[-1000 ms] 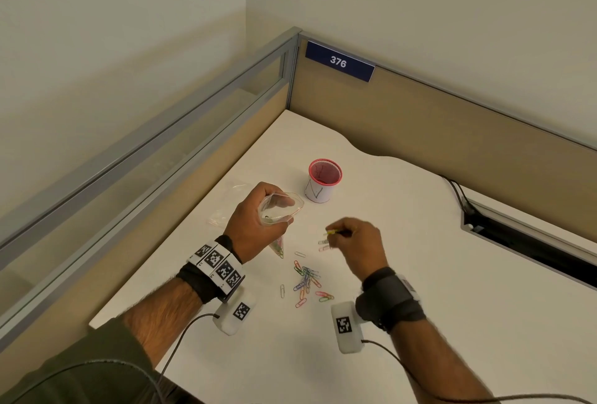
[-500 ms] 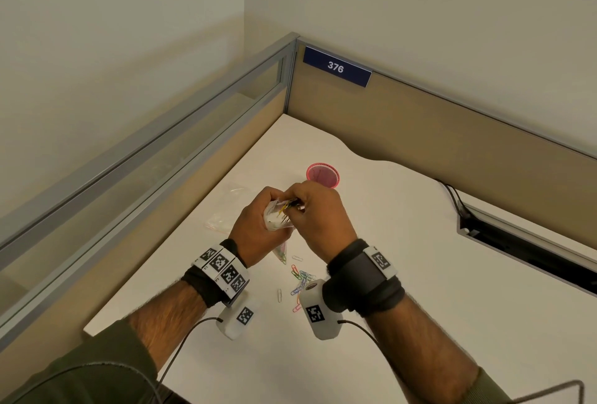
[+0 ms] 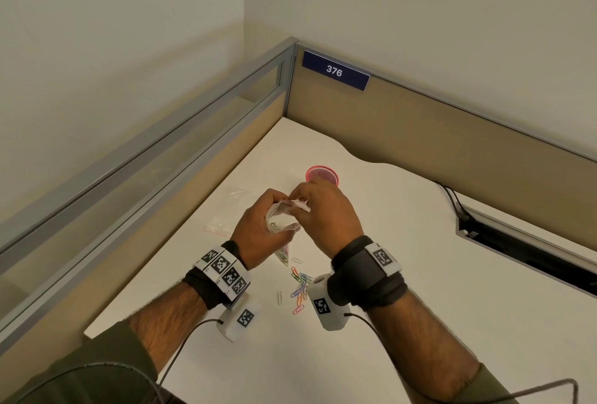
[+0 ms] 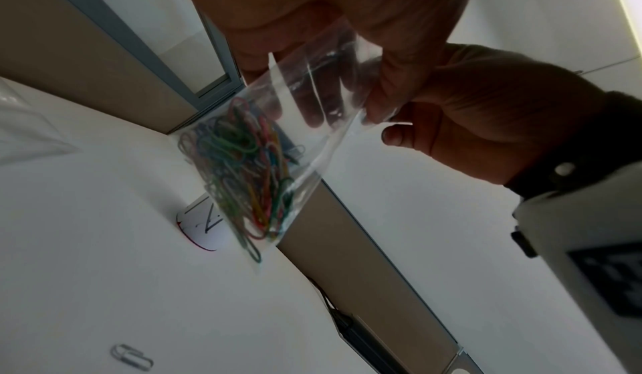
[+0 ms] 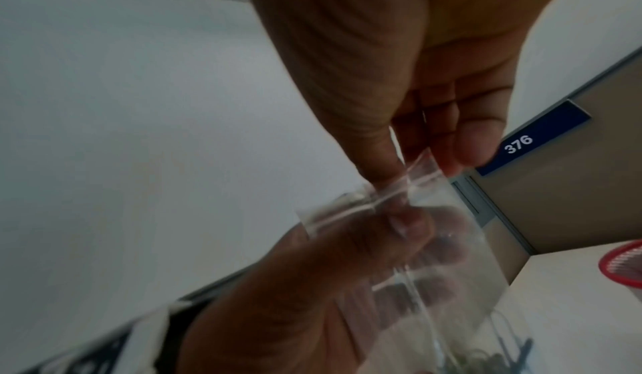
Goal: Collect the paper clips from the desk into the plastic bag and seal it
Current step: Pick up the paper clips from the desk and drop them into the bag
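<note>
A small clear plastic bag [image 3: 281, 222] [image 4: 274, 143] hangs above the white desk [image 3: 403, 274], its lower part full of coloured paper clips [image 4: 243, 176]. My left hand [image 3: 258, 229] grips the bag around its upper part. My right hand [image 3: 323, 213] pinches the bag's top edge [image 5: 413, 185] between thumb and fingers. Several coloured paper clips [image 3: 300, 287] lie loose on the desk below my hands, and one silver clip [image 4: 131, 357] lies apart.
A red-rimmed mesh cup [image 3: 323, 175] stands just behind my hands. Another clear plastic bag [image 3: 226, 219] lies flat on the desk to the left. Partition walls [image 3: 420, 132] close the desk at left and back; a cable slot [image 3: 523, 255] opens at right.
My right hand brought a clip from above the pile to the bag's mouth, and now pinches the bag's top edge. The left hand kept hold of the bag.
</note>
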`<action>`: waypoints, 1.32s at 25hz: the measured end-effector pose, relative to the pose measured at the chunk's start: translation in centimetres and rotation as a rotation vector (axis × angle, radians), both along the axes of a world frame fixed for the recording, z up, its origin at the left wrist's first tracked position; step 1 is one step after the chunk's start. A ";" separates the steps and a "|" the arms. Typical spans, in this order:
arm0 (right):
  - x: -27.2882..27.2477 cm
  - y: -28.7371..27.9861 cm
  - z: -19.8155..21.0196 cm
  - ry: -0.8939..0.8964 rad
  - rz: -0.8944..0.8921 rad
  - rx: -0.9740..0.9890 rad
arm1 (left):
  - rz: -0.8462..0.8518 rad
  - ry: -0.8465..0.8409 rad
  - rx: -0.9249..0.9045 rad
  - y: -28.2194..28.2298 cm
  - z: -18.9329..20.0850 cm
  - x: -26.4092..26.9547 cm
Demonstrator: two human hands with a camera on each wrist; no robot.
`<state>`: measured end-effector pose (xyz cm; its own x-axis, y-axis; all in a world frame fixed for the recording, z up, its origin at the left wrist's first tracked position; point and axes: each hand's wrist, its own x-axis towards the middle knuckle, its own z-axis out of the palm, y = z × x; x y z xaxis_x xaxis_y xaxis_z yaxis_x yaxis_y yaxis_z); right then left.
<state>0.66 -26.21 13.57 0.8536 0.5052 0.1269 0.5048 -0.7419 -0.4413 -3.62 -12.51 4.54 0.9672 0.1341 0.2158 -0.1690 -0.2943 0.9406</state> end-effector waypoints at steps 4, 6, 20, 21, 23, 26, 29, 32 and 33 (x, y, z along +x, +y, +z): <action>0.1 0.7 0.6 -0.079 0.074 -0.064 | 0.013 0.022 -0.016 0.0 0.2 -0.1; 0.2 0.7 0.8 -0.059 0.076 -0.030 | 0.017 0.022 -0.035 0.1 0.3 -0.2; 0.9 0.0 1.3 0.413 -0.079 0.472 | 0.082 -0.049 0.056 -0.7 0.6 0.1; 0.8 -0.1 1.2 0.401 -0.070 0.465 | 0.081 -0.046 0.042 -0.7 0.7 0.0; 0.6 -0.3 1.2 0.340 -0.031 0.431 | 0.075 -0.043 0.018 -0.6 0.9 -0.1; 0.7 -1.9 0.2 0.120 0.019 0.282 | 0.086 -0.036 -0.004 -0.3 1.1 -0.5; 1.9 -4.9 -4.7 0.050 -0.015 -0.032 | 0.091 -0.034 -0.012 0.5 1.5 -1.2; 1.8 -7.7 -11.8 0.267 -0.076 -0.325 | 0.091 -0.012 -0.058 1.4 1.7 -1.8; 1.5 -8.2 -13.7 0.319 -0.058 -0.390 | 0.093 -0.013 -0.071 1.7 1.8 -2.0</action>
